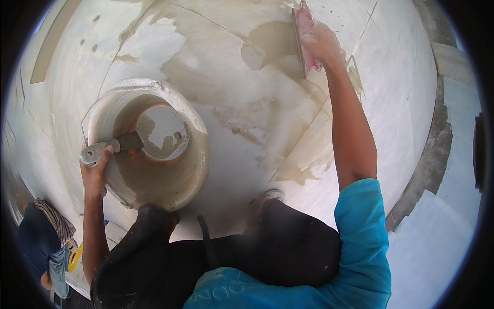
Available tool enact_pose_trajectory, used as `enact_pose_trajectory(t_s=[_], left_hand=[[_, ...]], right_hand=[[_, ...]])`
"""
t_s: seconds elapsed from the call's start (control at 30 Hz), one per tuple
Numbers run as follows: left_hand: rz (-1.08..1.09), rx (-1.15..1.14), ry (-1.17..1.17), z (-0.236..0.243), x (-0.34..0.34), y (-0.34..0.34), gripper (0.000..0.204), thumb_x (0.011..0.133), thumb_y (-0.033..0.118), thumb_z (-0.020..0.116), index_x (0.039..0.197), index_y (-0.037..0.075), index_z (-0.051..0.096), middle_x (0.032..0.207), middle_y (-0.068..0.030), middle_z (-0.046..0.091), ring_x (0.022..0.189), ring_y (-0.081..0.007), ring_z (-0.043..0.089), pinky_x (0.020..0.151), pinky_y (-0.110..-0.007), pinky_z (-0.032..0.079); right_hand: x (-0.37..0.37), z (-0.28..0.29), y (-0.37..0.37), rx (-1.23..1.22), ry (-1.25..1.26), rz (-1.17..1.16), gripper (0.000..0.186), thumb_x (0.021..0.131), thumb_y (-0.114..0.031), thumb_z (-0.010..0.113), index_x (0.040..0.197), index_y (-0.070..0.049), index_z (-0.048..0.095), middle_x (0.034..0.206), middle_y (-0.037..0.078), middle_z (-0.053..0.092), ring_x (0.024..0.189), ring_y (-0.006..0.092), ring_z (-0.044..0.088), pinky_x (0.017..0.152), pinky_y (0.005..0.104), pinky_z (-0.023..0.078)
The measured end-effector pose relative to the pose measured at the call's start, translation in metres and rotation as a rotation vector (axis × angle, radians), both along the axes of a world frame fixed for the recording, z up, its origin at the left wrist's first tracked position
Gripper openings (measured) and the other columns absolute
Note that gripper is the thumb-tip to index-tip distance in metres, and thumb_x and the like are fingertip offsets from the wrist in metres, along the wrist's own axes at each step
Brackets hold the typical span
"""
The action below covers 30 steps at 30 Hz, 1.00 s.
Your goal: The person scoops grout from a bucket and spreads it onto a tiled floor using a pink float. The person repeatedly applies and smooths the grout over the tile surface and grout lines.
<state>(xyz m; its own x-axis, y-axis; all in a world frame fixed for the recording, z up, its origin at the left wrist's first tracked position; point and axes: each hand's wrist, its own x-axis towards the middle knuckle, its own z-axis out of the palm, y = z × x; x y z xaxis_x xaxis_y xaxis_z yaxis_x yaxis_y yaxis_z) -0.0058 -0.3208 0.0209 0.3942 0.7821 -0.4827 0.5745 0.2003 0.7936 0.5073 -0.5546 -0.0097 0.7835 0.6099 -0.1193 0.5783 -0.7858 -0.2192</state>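
Observation:
My left hand [95, 174] is closed at the near-left rim of a bucket [197, 113], its thumb pressing the handle of a putty knife [131, 140]. The knife's blade points into the bucket over its inner wall. Inside, the walls are coated with grey-beige paste, and pale patches show at the bottom. Far to the right, my right arm is stretched out. My right hand [324, 45] grips a pinkish-red float [310, 63], whose thin edge is against the floor tiles [226, 121]. A wet grey-beige smear [275, 41] lies just left of the float.
Thin joint lines cross the pale tiles, and paste is smeared over several of them. A beige strip [49, 46] lies at the far left. Another person [38, 234] is at the lower left. Along the right runs a rough grey strip [429, 165] beside white sheets [437, 242].

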Motion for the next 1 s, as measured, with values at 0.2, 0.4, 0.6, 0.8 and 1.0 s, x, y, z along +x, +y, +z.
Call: enact_pose_trajectory(t_s=[0.2, 0.4, 0.6, 0.8, 1.0], left_hand=[[0.075, -0.047, -0.041, -0.008, -0.007, 0.001, 0.04, 0.081, 0.017, 0.075, 0.112, -0.002, 0.059, 0.102, -0.0102, 0.065, 0.092, -0.0185, 0.061, 0.083, -0.032, 0.048], [0.304, -0.016, -0.179, -0.003, -0.021, 0.012, 0.036, 0.085, 0.016, 0.071, 0.113, -0.003, 0.06, 0.105, -0.0105, 0.065, 0.093, -0.0199, 0.063, 0.083, -0.034, 0.051], [0.49, 0.067, -0.268, -0.019, -0.062, 0.058, 0.037, 0.086, 0.017, 0.069, 0.114, -0.005, 0.062, 0.107, -0.0131, 0.066, 0.095, -0.0225, 0.065, 0.084, -0.035, 0.053], [0.619, 0.022, -0.401, -0.04, -0.095, 0.083, 0.038, 0.089, 0.016, 0.066, 0.117, -0.008, 0.058, 0.111, -0.0161, 0.064, 0.098, -0.0269, 0.065, 0.088, -0.041, 0.056], [0.666, -0.039, -0.474, -0.058, -0.103, 0.098, 0.034, 0.089, 0.011, 0.064, 0.115, -0.009, 0.056, 0.11, -0.0177, 0.063, 0.099, -0.0294, 0.065, 0.089, -0.043, 0.056]], right_hand=[[-0.033, 0.02, 0.02, -0.089, -0.055, 0.12, 0.041, 0.079, -0.013, 0.051, 0.12, -0.012, 0.058, 0.095, 0.022, 0.068, 0.087, 0.0405, 0.066, 0.076, 0.0487, 0.051], [-0.135, 0.055, -0.083, -0.024, -0.09, 0.526, 0.05, 0.082, -0.004, 0.061, 0.129, -0.019, 0.061, 0.11, 0.005, 0.069, 0.092, 0.0242, 0.068, 0.071, 0.0354, 0.056], [-0.255, 0.015, -0.172, -0.011, -0.233, 0.862, 0.043, 0.08, -0.021, 0.06, 0.122, -0.025, 0.063, 0.119, 0.006, 0.064, 0.108, 0.0196, 0.061, 0.075, 0.0351, 0.049], [-0.237, -0.017, -0.132, -0.068, -0.246, 0.696, 0.048, 0.081, -0.017, 0.059, 0.127, -0.027, 0.062, 0.127, 0.004, 0.062, 0.111, 0.0178, 0.061, 0.077, 0.0334, 0.051], [-0.175, -0.022, -0.065, -0.061, -0.258, 0.551, 0.051, 0.083, -0.012, 0.059, 0.131, -0.028, 0.058, 0.128, 0.004, 0.063, 0.112, 0.0205, 0.062, 0.075, 0.0376, 0.056]])
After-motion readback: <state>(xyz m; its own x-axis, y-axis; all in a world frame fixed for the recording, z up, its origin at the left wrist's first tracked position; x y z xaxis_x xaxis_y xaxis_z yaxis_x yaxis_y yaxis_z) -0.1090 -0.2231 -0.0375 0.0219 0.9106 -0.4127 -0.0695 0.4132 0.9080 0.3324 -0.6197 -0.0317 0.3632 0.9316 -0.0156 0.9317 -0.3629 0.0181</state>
